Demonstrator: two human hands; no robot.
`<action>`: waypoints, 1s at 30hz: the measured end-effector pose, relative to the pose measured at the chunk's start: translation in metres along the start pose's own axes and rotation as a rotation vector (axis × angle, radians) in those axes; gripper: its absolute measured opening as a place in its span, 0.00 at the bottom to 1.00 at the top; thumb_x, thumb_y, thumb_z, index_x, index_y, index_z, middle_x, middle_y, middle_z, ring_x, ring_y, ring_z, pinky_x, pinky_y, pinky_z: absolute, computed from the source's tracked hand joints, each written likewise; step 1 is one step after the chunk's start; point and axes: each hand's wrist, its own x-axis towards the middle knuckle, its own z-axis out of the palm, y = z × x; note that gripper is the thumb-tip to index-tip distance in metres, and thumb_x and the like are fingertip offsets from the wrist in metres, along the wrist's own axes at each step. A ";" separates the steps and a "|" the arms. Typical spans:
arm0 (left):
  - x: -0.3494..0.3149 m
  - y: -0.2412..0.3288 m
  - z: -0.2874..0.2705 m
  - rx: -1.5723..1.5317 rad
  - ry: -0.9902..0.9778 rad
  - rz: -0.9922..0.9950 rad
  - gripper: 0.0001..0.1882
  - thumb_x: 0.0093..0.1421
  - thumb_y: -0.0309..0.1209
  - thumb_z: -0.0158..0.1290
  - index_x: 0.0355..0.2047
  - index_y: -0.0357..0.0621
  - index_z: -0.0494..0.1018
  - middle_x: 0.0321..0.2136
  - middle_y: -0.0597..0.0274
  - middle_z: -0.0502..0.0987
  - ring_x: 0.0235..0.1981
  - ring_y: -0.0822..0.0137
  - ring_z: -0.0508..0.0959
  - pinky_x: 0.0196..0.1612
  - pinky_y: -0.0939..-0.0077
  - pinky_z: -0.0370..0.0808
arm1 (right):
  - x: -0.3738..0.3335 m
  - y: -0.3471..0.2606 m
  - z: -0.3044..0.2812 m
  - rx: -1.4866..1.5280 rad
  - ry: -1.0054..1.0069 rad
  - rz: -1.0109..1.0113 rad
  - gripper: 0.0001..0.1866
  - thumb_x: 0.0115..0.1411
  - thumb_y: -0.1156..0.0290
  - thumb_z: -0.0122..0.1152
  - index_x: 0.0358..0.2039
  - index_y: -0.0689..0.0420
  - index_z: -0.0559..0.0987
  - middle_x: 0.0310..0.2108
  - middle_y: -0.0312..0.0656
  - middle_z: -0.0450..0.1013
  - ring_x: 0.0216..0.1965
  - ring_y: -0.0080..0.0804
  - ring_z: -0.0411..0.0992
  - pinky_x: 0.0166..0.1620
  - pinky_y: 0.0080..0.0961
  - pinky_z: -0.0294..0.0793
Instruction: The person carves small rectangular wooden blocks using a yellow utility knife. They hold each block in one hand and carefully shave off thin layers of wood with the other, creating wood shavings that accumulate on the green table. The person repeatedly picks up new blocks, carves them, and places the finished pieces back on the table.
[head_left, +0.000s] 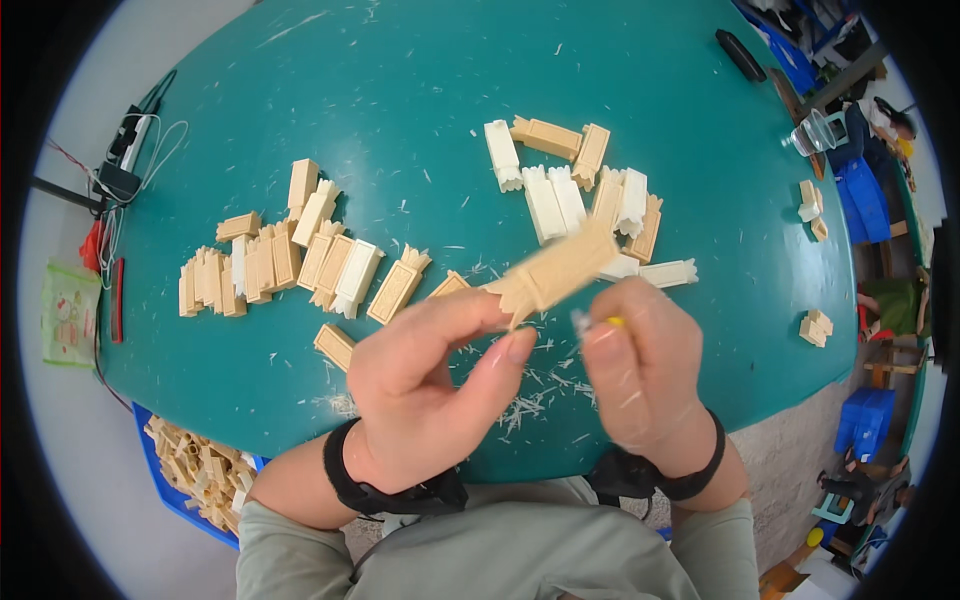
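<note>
My left hand (435, 375) pinches a tan carved block (560, 270) by its jagged end, between thumb and fingers. The block slants up to the right above the table and is blurred. Close beside it, my right hand (645, 365) is closed round a small tool (615, 322). Only a yellow bit and a pale, blurred tip of that tool show, so its kind is unclear. Below the hands, thin pale shavings (525, 410) lie scattered on the green table (420, 90).
Similar blocks stand in a row (265, 258) at the left and in a cluster (560, 200) beyond my hands. A blue bin (150, 445) of blocks sits at lower left. A power strip (130, 150) with cables lies far left; a clear bottle (808, 135) is at the right edge.
</note>
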 end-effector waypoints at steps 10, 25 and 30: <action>0.029 -0.004 -0.023 0.758 -0.248 -0.227 0.06 0.51 0.24 0.53 0.25 0.37 0.67 0.19 0.62 0.71 0.17 0.76 0.69 0.20 0.80 0.65 | 0.012 0.028 -0.021 -0.241 0.175 0.283 0.12 0.49 0.66 0.64 0.29 0.60 0.74 0.24 0.45 0.70 0.24 0.38 0.70 0.27 0.28 0.69; 0.028 0.005 -0.027 0.429 -0.193 0.170 0.19 0.45 0.22 0.59 0.39 0.39 0.71 0.35 0.56 0.74 0.33 0.63 0.73 0.33 0.74 0.71 | 0.012 0.016 -0.014 -0.030 -0.187 0.101 0.18 0.44 0.67 0.68 0.36 0.56 0.76 0.25 0.40 0.68 0.26 0.33 0.67 0.29 0.26 0.66; 0.014 0.003 -0.017 -0.204 -0.344 -0.108 0.23 0.51 0.20 0.56 0.49 0.37 0.67 0.40 0.59 0.72 0.35 0.75 0.72 0.36 0.81 0.72 | 0.011 0.006 -0.015 0.293 -0.349 0.160 0.17 0.46 0.67 0.68 0.36 0.59 0.76 0.24 0.38 0.65 0.25 0.26 0.63 0.28 0.21 0.62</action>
